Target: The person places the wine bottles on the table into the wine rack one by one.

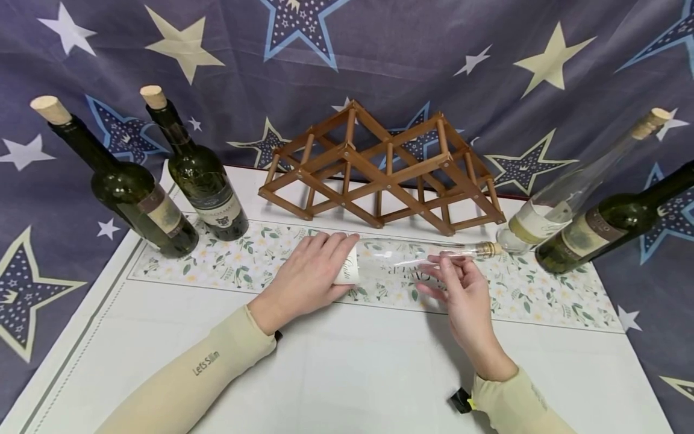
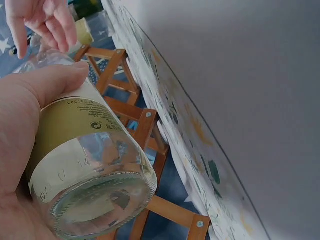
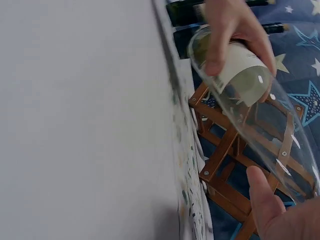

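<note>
A clear glass wine bottle (image 1: pixel 398 253) with a cork (image 1: pixel 492 249) lies sideways in front of the rack, its neck pointing right. My left hand (image 1: pixel 306 274) grips it round the labelled base end. In the left wrist view the bottle's bottom and its cream and olive label (image 2: pixel 75 125) show, with the thumb across the glass. Close to the neck is my right hand (image 1: pixel 463 292), its fingers loosely extended and not wrapped round the glass. The right wrist view shows that thumb (image 3: pixel 262 192) straight beside the bottle; whether any finger touches it I cannot tell.
A wooden lattice wine rack (image 1: pixel 388 181) stands behind the floral runner (image 1: pixel 260 259). Two corked dark green bottles, one labelled (image 1: pixel 162 211) and another (image 1: pixel 222 208), stand at left. A clear bottle (image 1: pixel 528 223) and a green bottle (image 1: pixel 588 235) stand at right. A starry cloth hangs behind.
</note>
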A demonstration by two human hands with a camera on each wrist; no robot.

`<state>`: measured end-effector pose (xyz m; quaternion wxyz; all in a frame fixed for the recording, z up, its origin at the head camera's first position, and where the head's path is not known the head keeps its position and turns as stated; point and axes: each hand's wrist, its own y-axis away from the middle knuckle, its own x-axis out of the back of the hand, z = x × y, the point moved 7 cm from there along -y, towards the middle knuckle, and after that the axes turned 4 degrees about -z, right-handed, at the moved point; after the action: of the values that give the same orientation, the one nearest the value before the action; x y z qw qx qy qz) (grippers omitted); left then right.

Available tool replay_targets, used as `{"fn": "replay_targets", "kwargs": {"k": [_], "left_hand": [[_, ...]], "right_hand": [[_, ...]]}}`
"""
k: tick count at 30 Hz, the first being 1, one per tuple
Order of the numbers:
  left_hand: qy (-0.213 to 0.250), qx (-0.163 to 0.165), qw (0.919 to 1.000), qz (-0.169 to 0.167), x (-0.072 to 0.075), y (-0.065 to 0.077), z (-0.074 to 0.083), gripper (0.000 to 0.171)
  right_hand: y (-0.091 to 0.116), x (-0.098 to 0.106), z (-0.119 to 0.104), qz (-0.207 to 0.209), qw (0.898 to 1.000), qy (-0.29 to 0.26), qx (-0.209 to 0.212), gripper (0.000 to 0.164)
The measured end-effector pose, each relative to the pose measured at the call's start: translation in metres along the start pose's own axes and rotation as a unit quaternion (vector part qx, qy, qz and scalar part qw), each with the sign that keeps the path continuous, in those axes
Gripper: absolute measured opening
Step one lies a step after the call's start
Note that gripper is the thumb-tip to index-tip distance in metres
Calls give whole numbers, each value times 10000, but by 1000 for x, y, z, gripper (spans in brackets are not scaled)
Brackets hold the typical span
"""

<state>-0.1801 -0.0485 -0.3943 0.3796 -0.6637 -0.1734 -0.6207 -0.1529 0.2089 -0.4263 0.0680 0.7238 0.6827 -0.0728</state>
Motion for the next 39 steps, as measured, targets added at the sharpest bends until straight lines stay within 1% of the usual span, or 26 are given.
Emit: {"fn": "replay_targets", "kwargs": {"k": [5,8,10,11,12,14,16,18,20,22,23,25,26,28,30,32,35,39], "left_hand": [[-52,53,10000,-21,3,2,-4,91],[-65,83,9999,-55,3,4,-6,93],[-80,93,9999,-70,4,4,-7,93],[-86,91,9999,-78,4,4,-8,93],[-92,88,9999,-85,4,5,-8,93],[-105,71,9999,-101,5,5,-8,93],[-93,56,9999,-117,6,5,-9,94],[-91,36,9999,-125,7,6,-8,94],[-100,5,9999,-118,7,7,-8,94],[-111,-26,9999,-101,8,8,-8,93],[-116,-43,9999,-90,8,9,-8,93],[-114,-81,9999,-73,8,10,-7,92],[-122,-101,9999,-67,8,11,-7,92],[-133,-133,9998,-69,7,12,-7,90],[-135,-168,9997,-80,8,13,-6,89],[-159,-198,9996,-103,7,14,-6,89],[-190,-261,9994,-146,7,15,-5,89],[-254,-349,9989,-192,6,17,-3,88]], "right_hand": [[8,3,-2,67,9981,562,253,34],[13,3,-8,135,9935,934,635,28],[16,2,-15,149,9862,1277,1044,24],[18,2,-20,163,9802,1506,1278,23],[21,1,-25,192,9717,1786,1536,23],[25,0,-35,239,9492,2355,2072,22],[29,-2,-45,243,9211,2864,2626,23],[33,-6,-54,155,8888,3264,3215,21],[37,-10,-61,-24,8566,3495,3795,20],[39,-16,-66,-194,8219,3692,4333,26],[41,-18,-68,-270,8052,3804,4540,30],[41,-23,-70,-416,7733,4091,4827,37],[41,-26,-70,-497,7581,4261,4912,39],[40,-28,-70,-641,7317,4620,4970,42],[37,-30,-66,-799,7102,5010,4881,47],[34,-29,-61,-965,6943,5346,4720,52],[29,-27,-51,-1185,6769,5736,4459,56],[23,-26,-40,-1473,6593,6103,4137,56]]}}
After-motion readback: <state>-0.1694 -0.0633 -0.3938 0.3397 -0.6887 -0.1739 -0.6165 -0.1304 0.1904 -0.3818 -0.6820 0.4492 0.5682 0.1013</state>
